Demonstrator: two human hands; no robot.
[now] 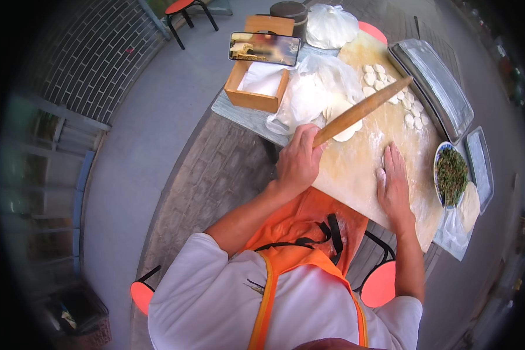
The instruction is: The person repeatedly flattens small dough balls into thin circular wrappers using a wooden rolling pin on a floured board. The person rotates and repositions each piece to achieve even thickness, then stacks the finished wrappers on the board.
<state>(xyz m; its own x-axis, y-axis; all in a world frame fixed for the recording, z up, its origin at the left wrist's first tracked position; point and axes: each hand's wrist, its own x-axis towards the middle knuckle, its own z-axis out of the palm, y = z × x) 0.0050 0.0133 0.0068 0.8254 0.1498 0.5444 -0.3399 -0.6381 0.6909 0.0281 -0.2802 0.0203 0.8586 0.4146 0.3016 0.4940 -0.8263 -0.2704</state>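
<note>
My left hand point(300, 158) grips one end of a wooden rolling pin point(363, 111), which points up and to the right above a floured wooden board point(350, 170). Flat on the board, to the right, rests my right hand point(393, 179), its fingers stretched forward; whether anything lies beneath the palm is hidden. Rolled dough wrappers point(343, 131) lie under and beside the pin, partly against a clear plastic bag point(308, 94). Several small dough pieces point(369, 78) are spread over the board's far right part. A bowl of chopped green filling point(451, 175) stands at the board's right edge.
A wooden box point(256, 99) with white paper and a phone point(264, 48) stand at the far left. Behind are a white plastic bag point(331, 26) and a dark round container point(288, 13). Metal trays point(437, 87) line the right side. A red stool point(378, 284) is near my right elbow.
</note>
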